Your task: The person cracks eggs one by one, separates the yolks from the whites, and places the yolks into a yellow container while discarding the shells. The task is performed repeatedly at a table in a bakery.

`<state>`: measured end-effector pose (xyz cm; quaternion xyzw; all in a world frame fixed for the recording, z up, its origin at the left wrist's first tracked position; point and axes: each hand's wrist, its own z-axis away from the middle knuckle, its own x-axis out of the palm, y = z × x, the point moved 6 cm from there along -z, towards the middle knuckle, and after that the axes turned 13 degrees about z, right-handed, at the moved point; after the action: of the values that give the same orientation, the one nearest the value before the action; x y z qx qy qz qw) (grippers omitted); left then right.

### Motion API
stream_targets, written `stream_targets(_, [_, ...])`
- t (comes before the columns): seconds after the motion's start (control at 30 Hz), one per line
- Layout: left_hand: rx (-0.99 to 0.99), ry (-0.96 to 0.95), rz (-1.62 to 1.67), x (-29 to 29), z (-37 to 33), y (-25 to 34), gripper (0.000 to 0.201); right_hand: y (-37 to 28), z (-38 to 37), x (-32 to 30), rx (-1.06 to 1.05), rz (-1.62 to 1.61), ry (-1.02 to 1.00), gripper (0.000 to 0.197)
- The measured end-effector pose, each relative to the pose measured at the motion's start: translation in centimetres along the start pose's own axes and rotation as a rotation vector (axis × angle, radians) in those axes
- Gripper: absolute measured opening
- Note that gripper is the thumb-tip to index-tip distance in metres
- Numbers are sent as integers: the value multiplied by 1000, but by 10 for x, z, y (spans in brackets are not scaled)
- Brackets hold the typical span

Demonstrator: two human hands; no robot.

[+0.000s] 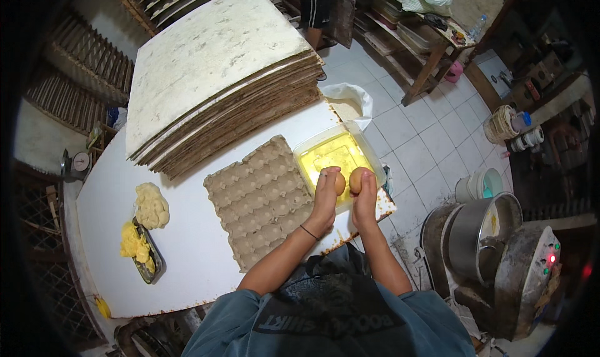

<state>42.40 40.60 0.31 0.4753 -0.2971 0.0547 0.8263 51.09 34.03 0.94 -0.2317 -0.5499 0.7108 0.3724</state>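
My left hand [324,198] is closed around a brown egg [340,183]. In my right hand [367,198] is a second brown egg [357,179], gripped by the fingers. The two eggs are held a short gap apart over the near part of a clear plastic tub [302,169]. Yellow liquid [331,154], like raw egg, covers the tub's bottom. Left of the tub lies a grey cardboard egg tray [256,194], with no eggs visible in its cups. Whether either shell is cracked cannot be seen.
A tall stack of floured boards [212,57] stands on the white table [181,257]. Pale dough [152,206] and a dark pan [150,260] with a yellow butter-like mass lie at left. At right is a mixer bowl [481,238]; a person [315,10] stands beyond the table.
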Motion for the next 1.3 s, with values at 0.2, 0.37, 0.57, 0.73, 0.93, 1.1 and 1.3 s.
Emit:
stream_targets(0.2, [18, 19, -33, 10, 3, 6, 26, 6, -6, -2, -93, 109, 68, 29])
stream_targets(0.37, [66, 47, 37, -2, -1, 8, 24, -2, -2, -9, 26, -145, 60, 29])
stream_targets(0.57, [67, 32, -29, 7, 4, 3, 24, 12, -1, -9, 55, -102, 79, 31])
stream_targets(0.73, [42, 21, -64, 16, 11, 3, 24, 17, 2, -7, 114, -165, 125, 30])
stream_targets(0.93, [75, 13, -76, 11, 9, 7, 27, 22, -7, -16, -17, -38, 121, 30])
stream_targets(1.1, [132, 6, -142, 12, 10, 3, 27, 11, 1, -11, -13, 67, 128, 31])
stream_targets(1.3, [263, -70, -337, 15, 4, 0, 27, 3, 3, -7, -219, 314, 79, 33])
